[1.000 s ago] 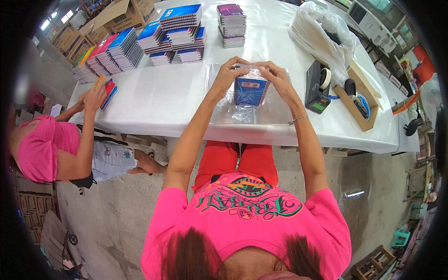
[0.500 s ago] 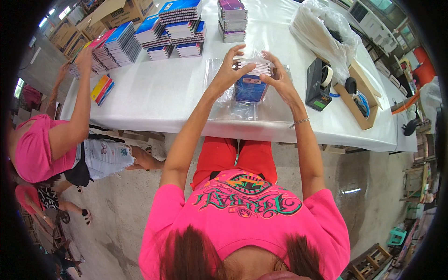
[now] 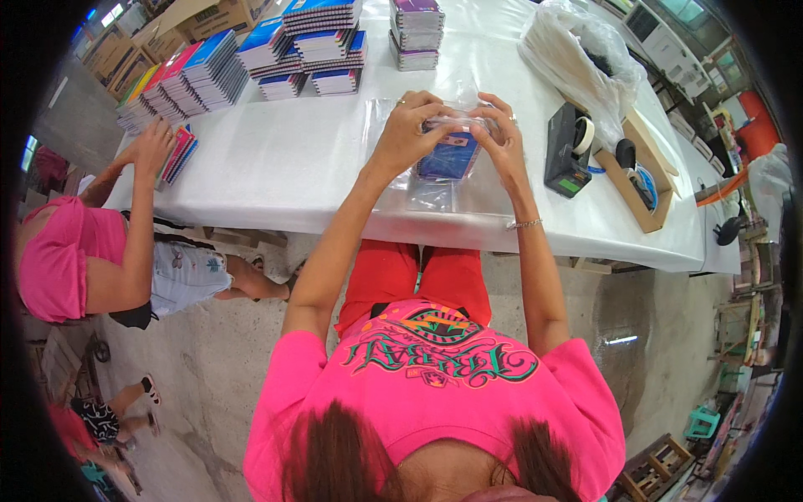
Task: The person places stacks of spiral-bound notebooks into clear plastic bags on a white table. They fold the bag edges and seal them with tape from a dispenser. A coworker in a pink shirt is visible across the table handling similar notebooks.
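A small stack of blue-covered spiral notebooks (image 3: pixel 449 161) stands in front of me on the table. Clear plastic film (image 3: pixel 430 197) lies under and around it and is gathered over its top. My left hand (image 3: pixel 406 132) is closed on the film at the stack's upper left, thumb reaching toward the middle. At the upper right, my right hand (image 3: pixel 502 134) pinches the same film between thumb and fingers. The two thumbs are close together in front of the notebooks' top edge. My fingers and the bunched film partly cover the upper part of the stack.
Blue notebook piles (image 3: pixel 322 52) and a purple-topped pile (image 3: pixel 416 33) stand farther back. To the right are a black tape dispenser (image 3: pixel 569 151), an open cardboard box (image 3: pixel 640 188) and a large plastic bag (image 3: pixel 581 54). At left, a co-worker's hand (image 3: pixel 155 146) touches colourful notebooks (image 3: pixel 178 156).
My fingers have closed from a spread pose, and the film is now drawn over the stack's top. At left, the co-worker's hands have come down to the small colourful notebook stack.
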Demonstrator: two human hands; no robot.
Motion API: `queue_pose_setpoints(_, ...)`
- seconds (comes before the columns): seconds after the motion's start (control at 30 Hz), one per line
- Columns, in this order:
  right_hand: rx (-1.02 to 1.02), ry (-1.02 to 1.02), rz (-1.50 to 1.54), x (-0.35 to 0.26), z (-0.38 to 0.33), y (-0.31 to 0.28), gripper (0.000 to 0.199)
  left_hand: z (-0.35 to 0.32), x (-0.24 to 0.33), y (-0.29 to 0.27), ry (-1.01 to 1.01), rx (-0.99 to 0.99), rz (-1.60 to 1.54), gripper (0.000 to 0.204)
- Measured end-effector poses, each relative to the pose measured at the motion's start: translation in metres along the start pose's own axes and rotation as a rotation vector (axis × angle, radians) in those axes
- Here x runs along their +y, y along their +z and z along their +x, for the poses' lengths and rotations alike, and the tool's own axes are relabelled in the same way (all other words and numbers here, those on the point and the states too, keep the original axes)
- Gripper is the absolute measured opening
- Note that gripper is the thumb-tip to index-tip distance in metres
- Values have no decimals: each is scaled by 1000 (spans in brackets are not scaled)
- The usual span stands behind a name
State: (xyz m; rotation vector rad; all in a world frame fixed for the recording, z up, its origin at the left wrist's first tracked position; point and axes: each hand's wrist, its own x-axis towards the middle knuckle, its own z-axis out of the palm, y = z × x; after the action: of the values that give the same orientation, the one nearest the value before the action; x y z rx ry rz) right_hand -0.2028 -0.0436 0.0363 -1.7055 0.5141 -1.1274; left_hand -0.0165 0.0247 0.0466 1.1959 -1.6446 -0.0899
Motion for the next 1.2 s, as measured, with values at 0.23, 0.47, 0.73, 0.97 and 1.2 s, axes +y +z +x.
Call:
queue_pose_setpoints(0.23, -98, 90, -121, 4, 20, -13, 22, 15, 5, -8, -190, -121, -77, 23)
queue_pose_setpoints(0.47, -2, 111, -27, -2, 30, -7, 40, 16, -7, 6, -374, 21, -153, 56)
queue_pose_setpoints(0.73, -175, 285, -80, 20, 37, -30, 45, 20, -18, 12, -637, -207, -689, 32)
queue_pose_setpoints(0.97, -275, 157, -125, -16, 17, -20, 44, 13, -11, 8, -315, -103, -328, 18)
queue_pose_setpoints(1.2, -115, 22, -112, 3, 0, -13, 39, -1, 9, -3, 29, -107, 98, 23)
